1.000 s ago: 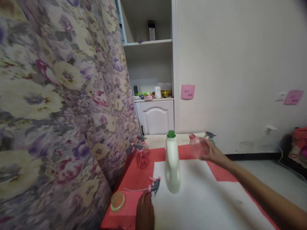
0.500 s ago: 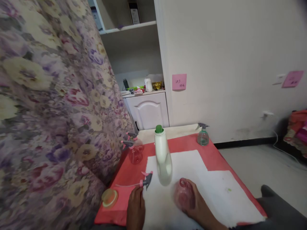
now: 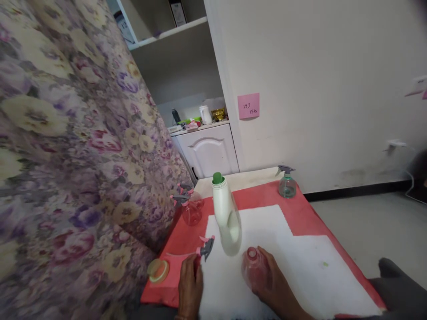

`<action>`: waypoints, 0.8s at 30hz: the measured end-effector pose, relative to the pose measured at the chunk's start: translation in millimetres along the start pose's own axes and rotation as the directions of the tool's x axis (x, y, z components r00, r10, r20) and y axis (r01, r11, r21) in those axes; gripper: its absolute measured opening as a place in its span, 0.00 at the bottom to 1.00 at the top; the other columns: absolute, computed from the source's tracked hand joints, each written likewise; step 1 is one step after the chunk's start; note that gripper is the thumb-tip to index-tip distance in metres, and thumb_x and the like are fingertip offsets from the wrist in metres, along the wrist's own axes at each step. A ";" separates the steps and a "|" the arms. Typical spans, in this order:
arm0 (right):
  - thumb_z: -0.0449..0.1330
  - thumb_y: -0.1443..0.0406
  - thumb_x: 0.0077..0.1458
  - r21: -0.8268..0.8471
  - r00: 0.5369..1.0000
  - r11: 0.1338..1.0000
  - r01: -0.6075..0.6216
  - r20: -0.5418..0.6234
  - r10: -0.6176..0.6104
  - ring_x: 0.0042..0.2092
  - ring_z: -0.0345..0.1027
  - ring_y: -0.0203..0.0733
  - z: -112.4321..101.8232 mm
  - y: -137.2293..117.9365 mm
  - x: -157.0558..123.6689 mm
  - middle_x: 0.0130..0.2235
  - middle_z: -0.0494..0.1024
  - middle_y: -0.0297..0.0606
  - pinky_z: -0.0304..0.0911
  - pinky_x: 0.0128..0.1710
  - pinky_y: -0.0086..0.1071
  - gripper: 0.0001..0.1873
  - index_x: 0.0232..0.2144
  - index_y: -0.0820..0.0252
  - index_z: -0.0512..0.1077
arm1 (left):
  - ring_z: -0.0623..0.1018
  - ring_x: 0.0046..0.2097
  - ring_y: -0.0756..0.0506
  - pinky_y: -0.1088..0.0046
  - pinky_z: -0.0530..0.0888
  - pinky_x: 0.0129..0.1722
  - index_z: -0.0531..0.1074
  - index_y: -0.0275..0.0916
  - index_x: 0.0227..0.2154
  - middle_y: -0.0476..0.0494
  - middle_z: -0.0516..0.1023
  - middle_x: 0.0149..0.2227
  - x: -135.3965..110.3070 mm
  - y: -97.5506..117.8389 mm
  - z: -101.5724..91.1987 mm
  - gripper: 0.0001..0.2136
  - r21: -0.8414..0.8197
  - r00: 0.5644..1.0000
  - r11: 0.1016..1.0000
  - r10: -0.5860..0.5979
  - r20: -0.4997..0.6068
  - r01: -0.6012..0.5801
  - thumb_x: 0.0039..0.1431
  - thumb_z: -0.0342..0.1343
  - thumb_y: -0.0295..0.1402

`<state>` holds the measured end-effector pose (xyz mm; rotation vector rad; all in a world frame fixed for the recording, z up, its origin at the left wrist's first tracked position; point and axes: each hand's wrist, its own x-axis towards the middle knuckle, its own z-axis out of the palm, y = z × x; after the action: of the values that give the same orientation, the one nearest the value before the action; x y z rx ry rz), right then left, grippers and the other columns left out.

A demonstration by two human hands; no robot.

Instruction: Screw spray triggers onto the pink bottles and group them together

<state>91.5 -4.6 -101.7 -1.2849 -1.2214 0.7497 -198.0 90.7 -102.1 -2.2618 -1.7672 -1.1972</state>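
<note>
My right hand (image 3: 271, 284) is wrapped round the side of a translucent pink bottle (image 3: 255, 266), which stands upright with its neck uncapped. My left hand (image 3: 190, 284) lies low over the table edge of the white sheet, fingers stretched forward beside a grey and pink spray head (image 3: 206, 249). Its thin tube (image 3: 180, 254) points left on the red cover, partly behind my fingers. Whether the fingertips touch the spray head I cannot tell. Beyond the hands stands a tall pale green jug (image 3: 227, 218) with a green piece (image 3: 218, 178) in its mouth.
Two pink spray bottles (image 3: 191, 214) stand at the left by the floral curtain (image 3: 100, 178). A green-tinted spray bottle (image 3: 287, 186) is at the far right corner. A round yellowish lid (image 3: 158, 271) lies at the left edge. White sheet (image 3: 300, 258) covers part of the red cloth (image 3: 267, 194).
The view has tilted and shifted slightly. My right hand still holds the pink bottle in about the same place. The left hand stays beside the spray head, with little movement.
</note>
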 end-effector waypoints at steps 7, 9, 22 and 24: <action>0.62 0.59 0.48 -0.064 0.997 0.997 -0.040 -0.074 0.035 0.59 0.68 0.60 7.0 -0.4 -0.2 0.58 0.72 0.45 0.66 0.59 0.55 0.34 0.58 0.45 0.59 | 0.76 0.54 0.39 0.53 0.73 0.56 0.73 0.38 0.49 0.36 0.76 0.52 31.4 4.8 0.4 0.17 0.068 0.989 0.997 0.015 0.149 -0.025 0.61 0.45 0.30; 0.63 0.58 0.46 -0.065 0.996 0.997 -0.031 -0.082 0.026 0.59 0.68 0.60 8.2 -0.2 0.0 0.57 0.73 0.45 0.67 0.58 0.55 0.35 0.58 0.46 0.59 | 0.77 0.52 0.41 0.57 0.74 0.55 0.73 0.38 0.49 0.38 0.77 0.50 39.1 6.5 -0.4 0.18 0.077 0.974 0.996 0.031 0.224 -0.049 0.60 0.44 0.27; 0.63 0.59 0.48 -0.067 0.996 0.997 0.024 -0.090 -0.030 0.56 0.71 0.59 9.4 8.2 2.4 0.55 0.75 0.43 0.71 0.55 0.52 0.34 0.58 0.45 0.59 | 0.77 0.44 0.42 0.64 0.73 0.48 0.74 0.36 0.46 0.39 0.78 0.41 62.0 32.3 -23.5 0.18 0.204 0.926 0.979 -0.051 0.374 -0.029 0.58 0.42 0.21; 0.62 0.59 0.50 -0.077 0.996 0.996 0.033 -0.076 -0.039 0.56 0.72 0.57 9.6 9.1 2.6 0.55 0.74 0.46 0.71 0.56 0.51 0.33 0.58 0.50 0.59 | 0.77 0.46 0.41 0.62 0.73 0.49 0.72 0.34 0.48 0.37 0.78 0.43 58.3 37.7 -32.0 0.20 0.197 0.932 0.980 -0.053 0.357 -0.019 0.57 0.41 0.21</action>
<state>85.0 2.4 -111.2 -1.3387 -1.2173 0.6275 -180.3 110.1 -30.3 -2.4673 -1.9191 -0.5946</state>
